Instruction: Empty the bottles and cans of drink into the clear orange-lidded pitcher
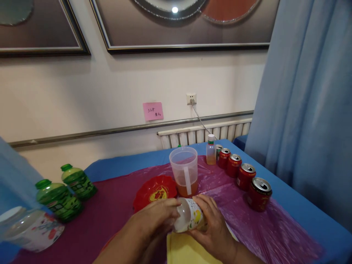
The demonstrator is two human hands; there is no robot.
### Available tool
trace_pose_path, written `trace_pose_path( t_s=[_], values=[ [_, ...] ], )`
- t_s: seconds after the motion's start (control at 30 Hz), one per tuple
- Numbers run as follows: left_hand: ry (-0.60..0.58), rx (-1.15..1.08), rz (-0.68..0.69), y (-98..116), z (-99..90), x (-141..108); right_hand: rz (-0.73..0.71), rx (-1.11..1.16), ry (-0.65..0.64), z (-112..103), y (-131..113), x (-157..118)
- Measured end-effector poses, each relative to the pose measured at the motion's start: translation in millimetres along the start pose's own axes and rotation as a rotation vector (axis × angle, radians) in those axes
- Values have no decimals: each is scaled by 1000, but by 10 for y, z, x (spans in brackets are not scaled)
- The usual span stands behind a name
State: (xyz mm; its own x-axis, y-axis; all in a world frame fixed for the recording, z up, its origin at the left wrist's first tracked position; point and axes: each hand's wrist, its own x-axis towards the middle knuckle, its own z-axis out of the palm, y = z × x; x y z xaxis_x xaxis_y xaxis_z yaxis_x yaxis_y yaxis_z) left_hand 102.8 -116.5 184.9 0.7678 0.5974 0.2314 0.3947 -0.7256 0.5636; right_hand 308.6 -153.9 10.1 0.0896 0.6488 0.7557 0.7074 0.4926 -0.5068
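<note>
A clear bottle [184, 216] with a white label showing yellow fruit lies tilted between my hands, above a yellow cloth [189, 249]. My right hand [216, 231] is wrapped round its labelled side. My left hand [161, 216] is closed at the other end of the bottle, its fingertips curled and partly hidden; the cap cannot be made out. Just beyond stands a clear plastic pitcher [183, 167] with orange-brown liquid at the bottom, its handle facing me. A red scalloped plate [140, 192] with a gold print is left of the pitcher.
On the right stand several opened red cans [260, 196] in a row, with a small white-capped bottle [211, 150] behind. Two green bottles [59, 201] and a jar [34, 229] are at the left. Purple plastic sheeting [110, 205] covers the blue tablecloth [297, 205].
</note>
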Motion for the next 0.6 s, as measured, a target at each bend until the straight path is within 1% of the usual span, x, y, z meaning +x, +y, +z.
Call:
trace_pose_path(
  t_s=[0.03,0.1,0.17,0.27,0.37,0.43,0.53,0.6],
  values=[
    [47,18,4,-21,18,-24,-9,6,3,-2,-3,0],
    [191,86,8,-82,57,-65,-31,23,15,-10,-11,2],
    [259,128,11,-135,85,-77,-45,36,33,-18,-20,2],
    [252,112,46,-151,100,-45,-35,63,43,-25,-21,-4],
    [296,65,99,-137,97,5,-8,149,-10,-24,-9,-13],
    [297,19,114,-151,92,29,23,216,-60,-27,-4,-12],
    [274,-103,84,-234,115,31,81,318,-124,-48,-21,12],
    [256,-250,6,-305,182,6,114,403,-159,-75,-51,40]
  ],
)
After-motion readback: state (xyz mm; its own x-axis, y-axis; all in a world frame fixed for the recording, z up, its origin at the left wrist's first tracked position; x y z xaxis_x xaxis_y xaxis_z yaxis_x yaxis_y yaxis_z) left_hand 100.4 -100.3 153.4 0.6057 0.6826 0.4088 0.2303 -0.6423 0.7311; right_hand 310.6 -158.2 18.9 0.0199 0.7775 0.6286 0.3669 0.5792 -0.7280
